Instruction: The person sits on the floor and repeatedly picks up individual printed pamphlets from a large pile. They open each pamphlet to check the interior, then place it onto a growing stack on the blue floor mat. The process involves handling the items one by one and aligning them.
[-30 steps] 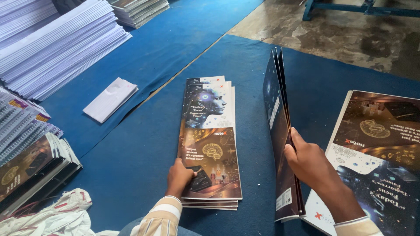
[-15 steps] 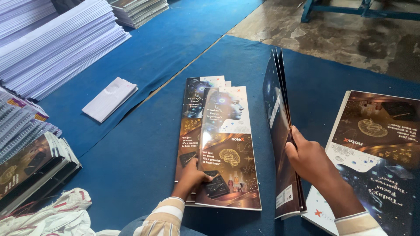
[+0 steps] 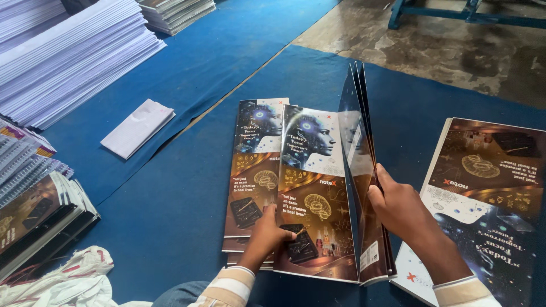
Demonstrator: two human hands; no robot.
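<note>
I'm sitting on a blue mat [image 3: 170, 216] that is covering most of the floor; a second blue sheet [image 3: 227, 51] is lying beside it, a seam running diagonally between them. Bare concrete floor [image 3: 443, 51] is showing at the top right, stained and patchy, catching daylight. A blue metal frame [image 3: 466, 12] is standing on that concrete at the top edge. Tall stacks of white paper [image 3: 74, 57] are sitting on the far left, another stack [image 3: 176, 11] further back. A folded white sheet [image 3: 137, 127] is lying alone on the mat. Spiral-bound books [image 3: 34, 199] are piling up at my left, crumpled white cloth [image 3: 62, 281] just below them.
</note>
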